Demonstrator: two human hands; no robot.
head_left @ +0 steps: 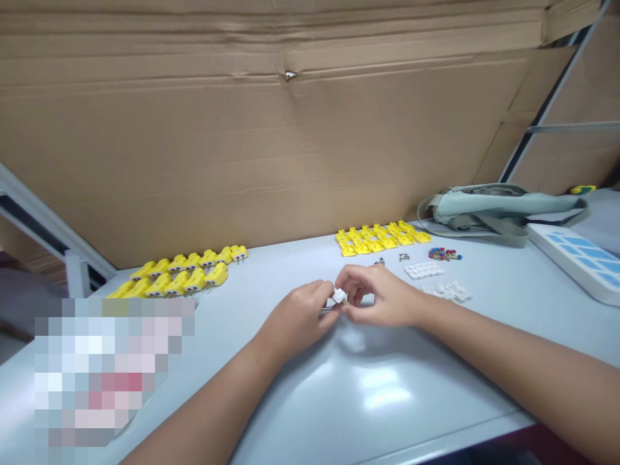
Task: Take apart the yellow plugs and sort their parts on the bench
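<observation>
Over the middle of the table, my left hand (306,311) pinches a small white plastic part (339,296) between thumb and fingers. My right hand (375,294) meets it from the other side, its thumb and fingertips closed at the part's lower right edge. Something thin and tan shows at the right fingertips, too small to name. Behind my right hand lie small metal pieces (403,257). Right of it are white plastic parts in rows (424,270), a looser group of white pieces (448,290) and a pile of small red and blue-ended pieces (444,254).
Open yellow shells (380,239) stand in two rows by the cardboard wall (271,161). More yellow pieces (177,282) line the back left. A pale green bag (504,206) and a white-and-blue box (576,258) occupy the right. A blurred-out area (106,374) covers the left front.
</observation>
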